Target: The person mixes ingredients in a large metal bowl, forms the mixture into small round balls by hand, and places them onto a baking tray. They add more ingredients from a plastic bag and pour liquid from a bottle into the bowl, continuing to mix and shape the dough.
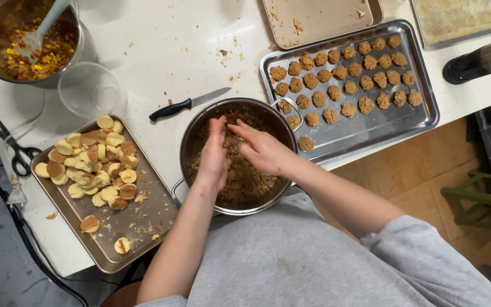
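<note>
Both my hands are inside a steel pot [197,128] holding a brown crumbly mixture [245,179]. My left hand [214,153] stands on edge in the mixture, fingers together. My right hand [262,149] lies across it from the right, fingers pressed toward the left hand as if cupping some mixture between them; what lies between the palms is hidden. Right of the pot, a steel tray [370,128] carries several rows of small brown balls [342,74].
A black-handled knife [186,104] lies behind the pot. On the left, a tray [134,227] holds sliced round cookies [92,162]. Scissors [12,148], a clear cup [89,88], a pot of red-yellow mix [29,45], a crumb-strewn tray [319,20] and a dark bottle [478,59] sit around.
</note>
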